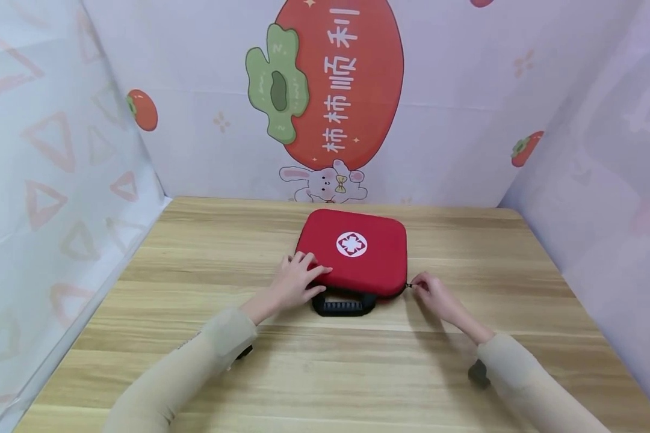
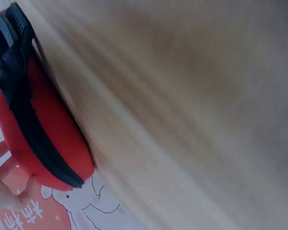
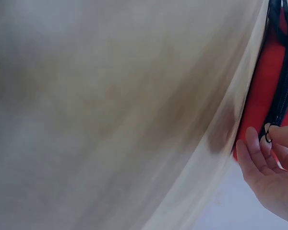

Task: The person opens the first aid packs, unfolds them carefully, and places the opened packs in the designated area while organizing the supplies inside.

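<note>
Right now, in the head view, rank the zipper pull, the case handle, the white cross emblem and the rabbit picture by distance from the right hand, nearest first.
1. Zipper pull, pinched at the right hand's fingertips.
2. Handle, to its left, at the case's near edge.
3. Emblem, on the lid, up and left.
4. Rabbit, on the back wall.

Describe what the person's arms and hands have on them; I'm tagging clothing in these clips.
Both arms wear snug, light beige long sleeves ending at the wrists. The left hand and right hand are bare, without gloves. A small dark device sits under each wrist, presumably the wrist cameras. No rings or watches are discernible.
</note>
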A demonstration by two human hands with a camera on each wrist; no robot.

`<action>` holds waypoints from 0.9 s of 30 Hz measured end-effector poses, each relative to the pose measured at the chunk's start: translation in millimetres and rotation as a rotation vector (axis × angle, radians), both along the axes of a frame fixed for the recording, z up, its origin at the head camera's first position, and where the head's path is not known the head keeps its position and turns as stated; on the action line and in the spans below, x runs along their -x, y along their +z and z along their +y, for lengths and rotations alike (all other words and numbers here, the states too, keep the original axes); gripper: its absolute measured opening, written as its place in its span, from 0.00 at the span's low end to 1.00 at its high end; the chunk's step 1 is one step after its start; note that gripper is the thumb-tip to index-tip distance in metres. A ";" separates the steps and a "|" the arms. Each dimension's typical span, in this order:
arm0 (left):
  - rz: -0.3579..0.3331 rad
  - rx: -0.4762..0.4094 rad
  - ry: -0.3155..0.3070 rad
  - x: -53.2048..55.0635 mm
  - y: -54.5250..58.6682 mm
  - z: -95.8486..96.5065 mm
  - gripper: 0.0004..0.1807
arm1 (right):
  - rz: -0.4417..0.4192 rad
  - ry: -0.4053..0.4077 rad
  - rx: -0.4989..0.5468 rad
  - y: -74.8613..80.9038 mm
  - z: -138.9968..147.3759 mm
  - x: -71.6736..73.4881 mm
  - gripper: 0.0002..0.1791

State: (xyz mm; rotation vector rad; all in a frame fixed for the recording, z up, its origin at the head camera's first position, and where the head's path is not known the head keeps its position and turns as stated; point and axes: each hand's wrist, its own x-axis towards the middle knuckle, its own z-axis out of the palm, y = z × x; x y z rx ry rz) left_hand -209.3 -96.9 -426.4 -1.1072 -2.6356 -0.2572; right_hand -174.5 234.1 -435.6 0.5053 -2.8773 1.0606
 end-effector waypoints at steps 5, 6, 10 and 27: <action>0.054 0.019 -0.044 -14.8 -2.5 -1.1 0.24 | 0.024 -0.024 0.020 -2.6 5.7 17.1 0.03; 0.063 0.015 -0.057 -17.0 -3.2 -1.5 0.24 | 0.027 -0.025 0.022 -2.8 6.1 20.7 0.03; 0.084 -0.007 -0.111 -24.7 -4.2 -4.2 0.25 | 0.012 -0.042 0.011 -1.1 4.2 33.5 0.04; -0.377 0.171 -0.171 -7.4 30.1 -30.3 0.32 | 0.033 -0.026 -0.040 -1.9 1.0 47.4 0.05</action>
